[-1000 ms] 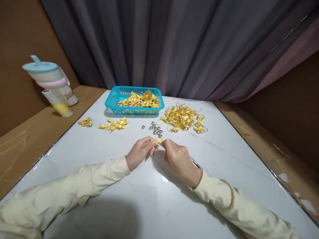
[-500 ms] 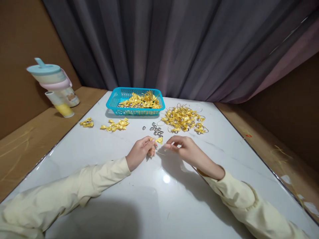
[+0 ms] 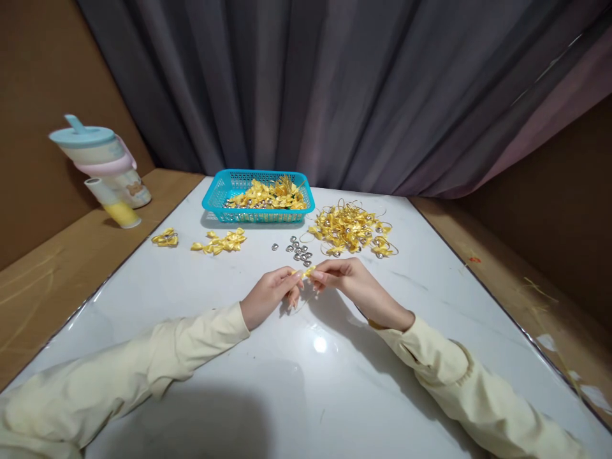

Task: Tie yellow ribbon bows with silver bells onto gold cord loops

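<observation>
Between my two hands is a small yellow ribbon bow [image 3: 308, 272], partly covered by fingertips. My left hand [image 3: 273, 293] pinches its left end between thumb and forefinger. On the other end, the thumb and forefinger of my right hand [image 3: 345, 280] are closed. A thin cord hangs below the bow. Just beyond my fingers lie several silver beads [image 3: 300, 252]. Loose yellow bows [image 3: 222, 241] are spread to the left of the beads. To the right is a heap of yellow bows with cords and silver beads [image 3: 349, 226].
A blue plastic basket [image 3: 258, 215] with yellow bows and silver beads stands at the back of the white table [image 3: 215, 382]. A small yellow bundle [image 3: 165, 238] lies at the left edge. Beyond that edge stand a lidded cup [image 3: 102, 153] and a thread spool [image 3: 115, 204].
My right hand has moved left to the bow and closed on its right end. My left hand keeps its pinch, nearly in the same place.
</observation>
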Motion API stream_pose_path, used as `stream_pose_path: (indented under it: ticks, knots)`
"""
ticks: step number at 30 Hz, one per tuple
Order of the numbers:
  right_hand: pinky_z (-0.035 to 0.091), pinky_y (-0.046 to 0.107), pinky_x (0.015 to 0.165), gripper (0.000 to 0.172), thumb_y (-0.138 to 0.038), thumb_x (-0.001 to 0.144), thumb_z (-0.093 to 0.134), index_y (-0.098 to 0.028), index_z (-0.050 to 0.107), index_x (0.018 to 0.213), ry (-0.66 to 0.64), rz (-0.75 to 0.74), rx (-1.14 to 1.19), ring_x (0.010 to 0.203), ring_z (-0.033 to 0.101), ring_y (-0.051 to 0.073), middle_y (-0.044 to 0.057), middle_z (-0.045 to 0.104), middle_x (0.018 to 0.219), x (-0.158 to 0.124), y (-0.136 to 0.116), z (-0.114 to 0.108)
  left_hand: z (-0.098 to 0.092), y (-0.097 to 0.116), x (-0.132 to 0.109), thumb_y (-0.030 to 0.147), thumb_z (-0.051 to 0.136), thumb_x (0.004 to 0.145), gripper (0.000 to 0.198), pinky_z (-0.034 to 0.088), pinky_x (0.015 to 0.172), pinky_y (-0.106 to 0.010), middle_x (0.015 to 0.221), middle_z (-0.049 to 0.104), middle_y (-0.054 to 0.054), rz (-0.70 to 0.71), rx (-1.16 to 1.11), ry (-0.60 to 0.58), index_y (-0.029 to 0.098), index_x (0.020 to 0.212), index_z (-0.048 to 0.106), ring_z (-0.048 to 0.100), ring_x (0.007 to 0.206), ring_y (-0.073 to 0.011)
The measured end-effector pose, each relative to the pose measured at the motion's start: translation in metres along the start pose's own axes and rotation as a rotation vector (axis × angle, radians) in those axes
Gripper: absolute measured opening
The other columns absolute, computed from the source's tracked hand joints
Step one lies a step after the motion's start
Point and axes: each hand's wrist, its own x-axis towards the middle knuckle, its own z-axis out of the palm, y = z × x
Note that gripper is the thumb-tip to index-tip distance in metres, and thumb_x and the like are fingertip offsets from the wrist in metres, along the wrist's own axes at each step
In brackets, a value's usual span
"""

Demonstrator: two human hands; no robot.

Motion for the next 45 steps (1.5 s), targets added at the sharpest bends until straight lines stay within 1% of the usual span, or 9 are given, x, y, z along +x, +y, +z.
stream_pose_path:
  ticks: [6,9,12,14,17,20,23,27,45]
  knots:
    - [0.046,0.026,0.064,0.021,-0.029,0.077,0.059,-0.012,0.067,0.067,-0.002,0.029,0.015,0.058,0.056,0.011,0.003,0.063,0.061,-0.001,-0.003,0.001,0.001,-0.001,-0.003,0.050,0.053,0.078,0.036,0.038,0.045,-0.021,0.044,0.048,0.006,0.006,0.013,-0.001,0.014,0.076,0.053,0.044,0.039,-0.0079]
    - [0.046,0.025,0.053,0.021,-0.029,0.076,0.058,-0.011,0.066,0.069,-0.027,0.112,0.021,0.054,0.058,0.013,0.006,0.066,0.062,-0.001,-0.005,0.000,0.001,0.000,-0.004,0.050,0.053,0.078,0.036,0.037,0.045,-0.021,0.043,0.045,0.007,0.017,0.012,0.016,0.014,0.078,0.053,0.042,0.040,-0.0078]
    - [0.040,0.023,0.042,0.021,-0.028,0.076,0.057,-0.011,0.064,0.065,-0.040,0.158,0.009,0.047,0.057,0.013,0.007,0.067,0.063,-0.005,-0.010,-0.001,0.001,0.001,-0.004,0.050,0.054,0.077,0.037,0.037,0.047,-0.021,0.042,0.041,0.008,0.034,0.010,0.049,0.013,0.078,0.054,0.042,0.043,-0.0085]
    - [0.037,0.022,0.040,0.022,-0.026,0.076,0.055,-0.012,0.063,0.062,-0.069,0.162,0.016,0.043,0.054,0.012,0.006,0.065,0.059,-0.007,-0.013,-0.002,0.000,0.002,-0.004,0.050,0.054,0.077,0.037,0.037,0.048,-0.021,0.042,0.038,0.008,0.044,0.005,0.060,0.013,0.078,0.054,0.042,0.043,-0.0086]
    - [0.037,0.022,0.042,0.021,-0.023,0.075,0.055,-0.013,0.063,0.059,-0.056,0.147,0.008,0.048,0.053,0.011,0.005,0.063,0.057,-0.009,-0.015,-0.002,-0.001,0.002,-0.004,0.051,0.054,0.077,0.038,0.035,0.048,-0.021,0.043,0.036,0.009,0.053,-0.007,0.058,0.013,0.079,0.054,0.040,0.043,-0.0081]
    - [0.043,0.021,0.052,0.012,-0.020,0.071,0.058,-0.013,0.067,0.065,-0.016,0.140,0.049,0.065,0.057,0.013,0.006,0.066,0.071,-0.006,-0.011,-0.002,0.000,0.002,-0.004,0.051,0.054,0.077,0.038,0.035,0.048,-0.021,0.044,0.036,0.009,0.056,-0.023,0.052,0.013,0.079,0.053,0.039,0.043,-0.0077]
    - [0.047,0.025,0.062,0.012,-0.020,0.069,0.059,-0.013,0.069,0.070,-0.081,0.138,0.208,0.075,0.059,0.016,0.007,0.068,0.078,-0.003,-0.004,-0.002,0.001,0.001,-0.005,0.050,0.054,0.078,0.037,0.035,0.049,-0.021,0.044,0.036,0.009,0.065,-0.027,0.046,0.013,0.080,0.053,0.039,0.044,-0.0075]
    - [0.047,0.027,0.065,0.011,-0.020,0.069,0.060,-0.013,0.069,0.068,-0.109,0.124,0.291,0.073,0.061,0.017,0.007,0.068,0.073,-0.002,-0.001,-0.002,0.001,0.001,-0.006,0.050,0.053,0.079,0.037,0.034,0.049,-0.021,0.045,0.037,0.009,0.067,-0.016,0.029,0.012,0.081,0.053,0.040,0.045,-0.0073]
    - [0.047,0.027,0.066,0.014,-0.016,0.069,0.054,-0.012,0.066,0.063,-0.058,0.077,0.228,0.072,0.059,0.016,0.007,0.067,0.080,-0.004,-0.008,0.001,0.002,0.000,-0.005,0.049,0.053,0.079,0.036,0.033,0.048,-0.021,0.044,0.034,0.009,0.050,-0.015,0.016,0.013,0.080,0.052,0.038,0.044,-0.0073]
